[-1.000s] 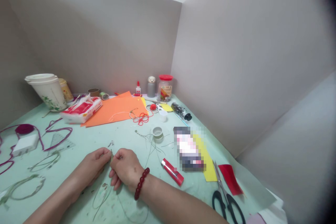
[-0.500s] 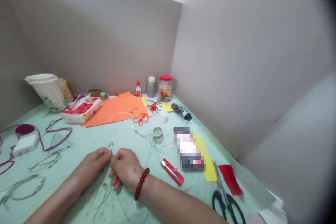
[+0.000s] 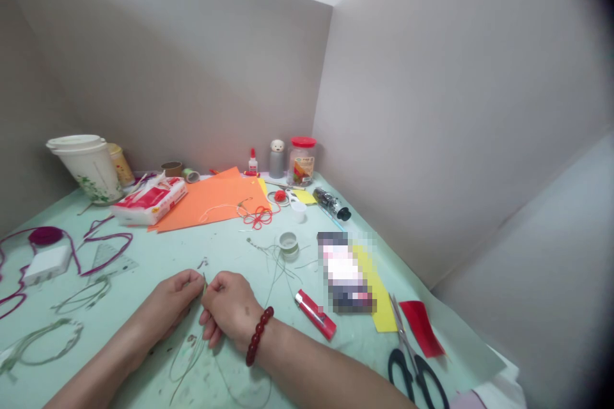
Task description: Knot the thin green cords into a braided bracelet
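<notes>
At lower centre of the head view, the left hand (image 3: 167,307) and right hand (image 3: 231,307) meet, their fingers (image 3: 190,280) pinching a thin green wire (image 3: 204,284) above the pale green bench (image 3: 144,255), near a small wire spool (image 3: 288,245).
</notes>
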The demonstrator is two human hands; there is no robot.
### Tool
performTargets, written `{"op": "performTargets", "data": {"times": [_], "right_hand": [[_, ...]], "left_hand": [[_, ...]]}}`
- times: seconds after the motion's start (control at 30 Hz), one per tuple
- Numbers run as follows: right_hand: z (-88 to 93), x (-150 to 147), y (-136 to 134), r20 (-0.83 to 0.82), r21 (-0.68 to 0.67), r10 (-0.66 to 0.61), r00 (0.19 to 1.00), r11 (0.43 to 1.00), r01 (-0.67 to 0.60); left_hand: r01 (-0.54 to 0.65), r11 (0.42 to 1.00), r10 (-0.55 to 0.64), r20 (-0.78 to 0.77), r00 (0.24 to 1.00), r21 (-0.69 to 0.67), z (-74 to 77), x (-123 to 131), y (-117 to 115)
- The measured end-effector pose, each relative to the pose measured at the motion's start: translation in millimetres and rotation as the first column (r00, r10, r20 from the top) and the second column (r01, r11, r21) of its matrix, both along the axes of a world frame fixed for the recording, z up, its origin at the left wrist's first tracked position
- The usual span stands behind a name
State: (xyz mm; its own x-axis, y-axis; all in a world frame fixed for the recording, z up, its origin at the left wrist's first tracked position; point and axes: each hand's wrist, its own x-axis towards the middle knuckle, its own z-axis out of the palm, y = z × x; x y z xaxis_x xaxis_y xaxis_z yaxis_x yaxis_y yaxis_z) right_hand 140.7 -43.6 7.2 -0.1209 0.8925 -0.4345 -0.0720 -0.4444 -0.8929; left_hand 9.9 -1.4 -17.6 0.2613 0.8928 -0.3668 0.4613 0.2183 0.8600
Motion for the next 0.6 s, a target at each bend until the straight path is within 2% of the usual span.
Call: {"op": "performTargets", "data": {"times": [0.37,0.6], "right_hand": [[-2.3,-0.7,-0.7,-0.004,0.003,0.006,1.000,1.000,-0.006],[-1.4,-0.5,-0.6,0.001,0.002,0.003,1.000,1.000,-0.003]], "left_hand": [[-0.012,1.000,0.012,-0.008,1.000,-0.020,8.1,2.9,-3.5],[0.004,1.000,-0.004,-0.012,1.000,-0.008,1.5,0.1,0.0]]}}
